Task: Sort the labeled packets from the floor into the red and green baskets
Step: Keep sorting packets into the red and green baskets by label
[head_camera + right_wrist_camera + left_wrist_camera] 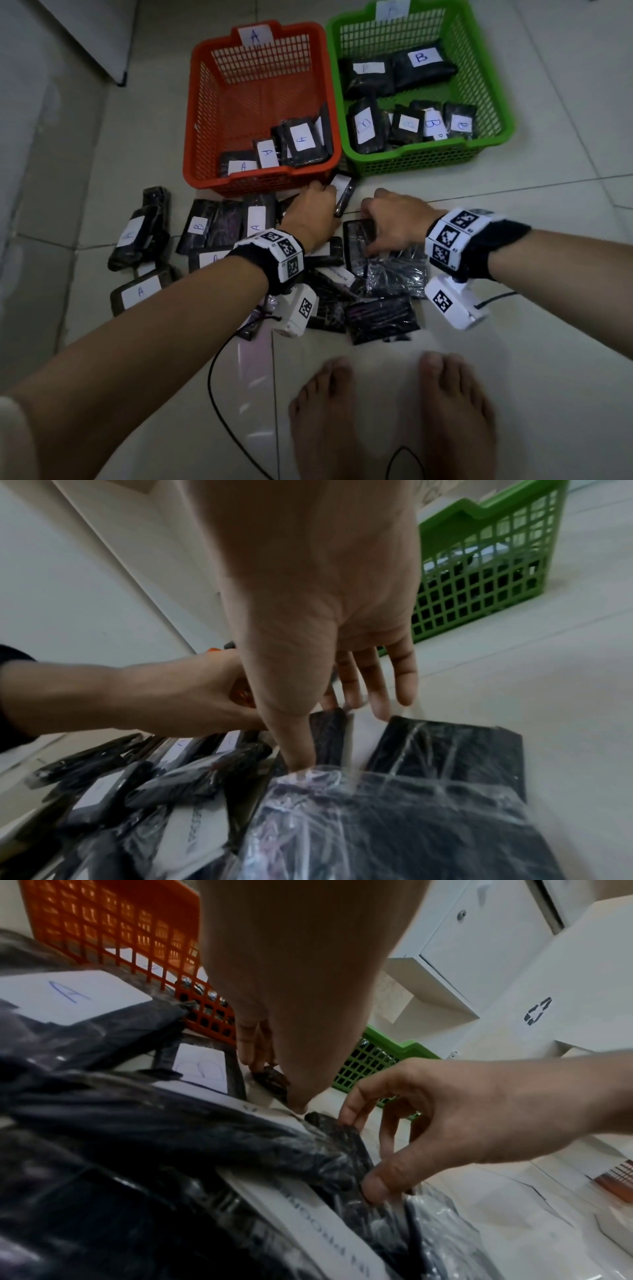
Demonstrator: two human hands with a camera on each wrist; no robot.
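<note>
A red basket (pixel 191 137) tagged A and a green basket (pixel 507 102) tagged B stand side by side, each holding several black packets. More packets lie on the floor in front, among them one labelled A (pixel 140 291) and one labelled B (pixel 200 226). My left hand (pixel 327 192) (pixel 260 1058) grips a tilted packet (pixel 342 197) with a white label I cannot read, just before the red basket. My right hand (pixel 368 228) (pixel 339 737) spans a black packet (pixel 358 236) (pixel 342 1145), thumb (pixel 298 753) on its near edge and fingers over the far edge.
Clear-wrapped black packets (pixel 383 315) are piled between my hands and my bare feet (pixel 390 411). A black cable (pixel 219 394) loops over the tiles at lower left. A white cabinet (pixel 102 34) stands at the far left.
</note>
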